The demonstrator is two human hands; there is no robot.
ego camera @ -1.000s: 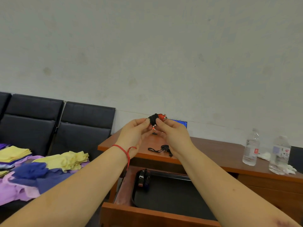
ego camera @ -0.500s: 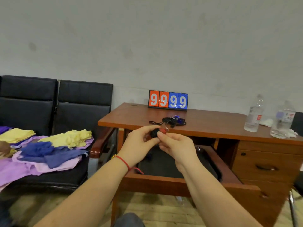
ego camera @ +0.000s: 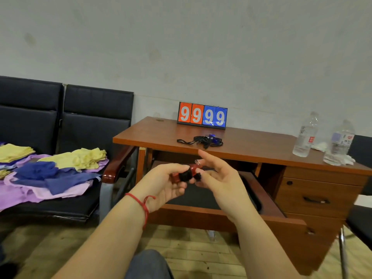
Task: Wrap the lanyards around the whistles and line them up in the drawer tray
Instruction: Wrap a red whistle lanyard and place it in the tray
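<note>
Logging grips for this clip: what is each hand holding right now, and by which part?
The left hand pinches the red whistle at its lanyard-wrapped body; the right hand pinches the black lanyard end at the whistle's other side.

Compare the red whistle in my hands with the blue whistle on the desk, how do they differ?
The red whistle has its black cord wound tightly round its body; the blue whistle has its black cord lying loose and spread out. The red whistle is held up between the left hand and right hand; the blue whistle rests untouched on the desk. Both carry black cords.
</note>
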